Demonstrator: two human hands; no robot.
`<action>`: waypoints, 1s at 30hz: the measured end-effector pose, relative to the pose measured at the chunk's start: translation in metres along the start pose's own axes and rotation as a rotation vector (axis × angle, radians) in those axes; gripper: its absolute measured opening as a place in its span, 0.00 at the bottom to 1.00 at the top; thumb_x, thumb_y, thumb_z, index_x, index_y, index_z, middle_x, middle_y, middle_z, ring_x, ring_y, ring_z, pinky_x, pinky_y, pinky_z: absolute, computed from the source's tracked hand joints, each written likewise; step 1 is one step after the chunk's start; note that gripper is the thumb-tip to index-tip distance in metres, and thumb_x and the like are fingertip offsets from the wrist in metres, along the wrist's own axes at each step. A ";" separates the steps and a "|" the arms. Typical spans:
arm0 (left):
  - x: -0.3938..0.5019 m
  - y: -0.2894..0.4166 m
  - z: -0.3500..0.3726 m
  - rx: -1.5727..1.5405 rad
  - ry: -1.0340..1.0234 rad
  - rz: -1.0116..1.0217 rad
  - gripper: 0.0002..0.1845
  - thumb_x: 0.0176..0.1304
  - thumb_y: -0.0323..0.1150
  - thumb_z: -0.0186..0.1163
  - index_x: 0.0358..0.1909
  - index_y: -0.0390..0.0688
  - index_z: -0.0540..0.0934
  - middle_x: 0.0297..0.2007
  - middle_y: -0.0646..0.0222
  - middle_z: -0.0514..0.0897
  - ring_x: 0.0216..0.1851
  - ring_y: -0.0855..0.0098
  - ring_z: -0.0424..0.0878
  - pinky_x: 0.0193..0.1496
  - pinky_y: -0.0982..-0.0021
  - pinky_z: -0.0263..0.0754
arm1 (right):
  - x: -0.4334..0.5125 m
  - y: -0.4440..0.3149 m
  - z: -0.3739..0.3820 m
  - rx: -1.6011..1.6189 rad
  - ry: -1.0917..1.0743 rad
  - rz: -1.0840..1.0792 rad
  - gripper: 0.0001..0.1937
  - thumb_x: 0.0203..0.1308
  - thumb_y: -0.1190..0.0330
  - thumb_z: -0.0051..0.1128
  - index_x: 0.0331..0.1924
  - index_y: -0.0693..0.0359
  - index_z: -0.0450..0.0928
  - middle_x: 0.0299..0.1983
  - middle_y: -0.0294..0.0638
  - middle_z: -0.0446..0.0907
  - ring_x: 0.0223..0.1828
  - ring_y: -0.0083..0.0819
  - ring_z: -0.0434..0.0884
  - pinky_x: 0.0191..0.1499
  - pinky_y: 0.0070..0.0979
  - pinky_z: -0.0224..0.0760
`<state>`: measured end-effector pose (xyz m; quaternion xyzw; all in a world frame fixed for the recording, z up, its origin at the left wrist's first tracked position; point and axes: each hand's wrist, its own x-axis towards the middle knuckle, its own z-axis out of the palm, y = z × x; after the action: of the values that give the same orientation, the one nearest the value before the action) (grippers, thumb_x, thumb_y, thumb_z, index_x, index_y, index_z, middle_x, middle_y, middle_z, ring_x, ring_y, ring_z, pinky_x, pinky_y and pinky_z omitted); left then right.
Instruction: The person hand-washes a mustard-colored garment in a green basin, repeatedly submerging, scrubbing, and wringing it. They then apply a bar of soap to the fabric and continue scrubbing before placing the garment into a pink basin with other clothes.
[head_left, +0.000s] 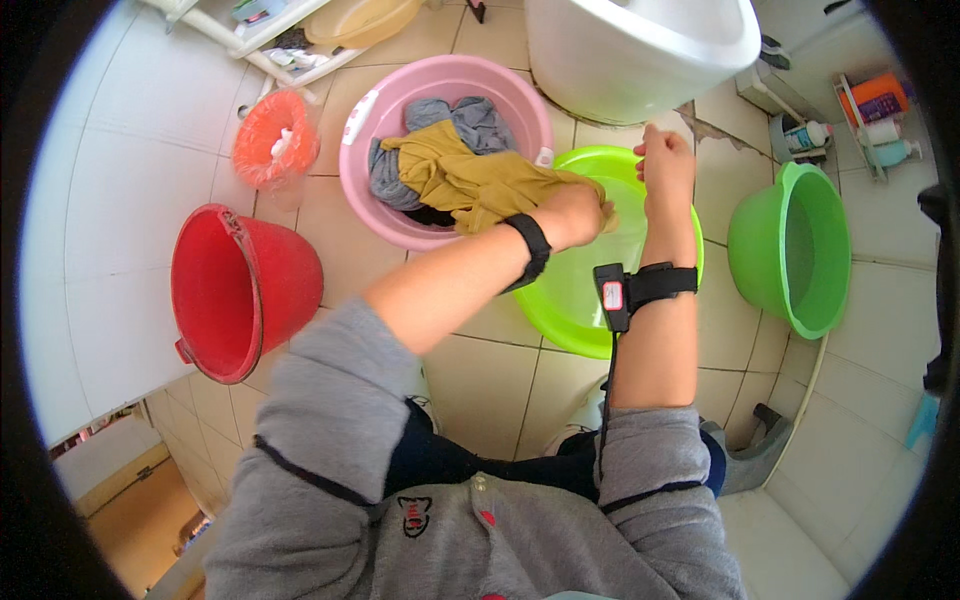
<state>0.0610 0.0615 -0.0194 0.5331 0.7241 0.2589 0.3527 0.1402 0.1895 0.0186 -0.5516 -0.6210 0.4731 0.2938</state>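
Mustard-yellow cloth (480, 176) stretches from the pink plastic basin (442, 67) towards the bright green basin (551, 315). My left hand (574, 214) grips its right end above the green basin's left part. Raised over the green basin's far right rim, my right hand (667, 161) has curled fingers and no visible object in them. Grey-blue cloth (461, 120) and a dark piece of cloth (431, 216) lie in the pink basin, partly under the yellow one. Shallow, clear water seems to be in the green basin, though my left hand and both forearms hide parts of it.
A red bucket (292, 270) lies tilted at left, near a bin with an orange liner (270, 142). A white ceramic fixture (637, 67) stands ahead. Another green basin (757, 247) leans by the right wall, below bottles (806, 135). A grey stool-like object (750, 457) is at lower right.
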 end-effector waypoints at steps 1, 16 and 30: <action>0.007 -0.005 0.023 0.038 -0.032 -0.067 0.17 0.67 0.40 0.54 0.36 0.34 0.82 0.36 0.44 0.83 0.41 0.46 0.82 0.45 0.53 0.75 | 0.000 0.018 -0.004 0.019 0.012 0.070 0.14 0.66 0.59 0.55 0.34 0.63 0.77 0.25 0.36 0.79 0.20 0.22 0.72 0.24 0.23 0.66; 0.023 -0.060 0.107 0.685 -0.265 -0.365 0.12 0.61 0.29 0.54 0.41 0.40 0.86 0.45 0.60 0.86 0.47 0.59 0.84 0.46 0.62 0.78 | -0.011 0.138 -0.041 0.036 -0.226 0.562 0.12 0.64 0.60 0.55 0.42 0.61 0.74 0.35 0.39 0.79 0.29 0.26 0.75 0.30 0.29 0.72; 0.006 -0.008 -0.053 -1.200 0.022 -0.333 0.18 0.71 0.43 0.55 0.50 0.37 0.76 0.42 0.64 0.83 0.40 0.70 0.82 0.43 0.67 0.78 | -0.068 0.049 0.051 0.477 -0.298 0.220 0.22 0.71 0.53 0.47 0.59 0.61 0.69 0.54 0.47 0.78 0.51 0.42 0.79 0.50 0.34 0.73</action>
<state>0.0133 0.0653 0.0062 0.1192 0.5294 0.5679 0.6189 0.1296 0.1077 -0.0352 -0.4557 -0.4650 0.7102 0.2677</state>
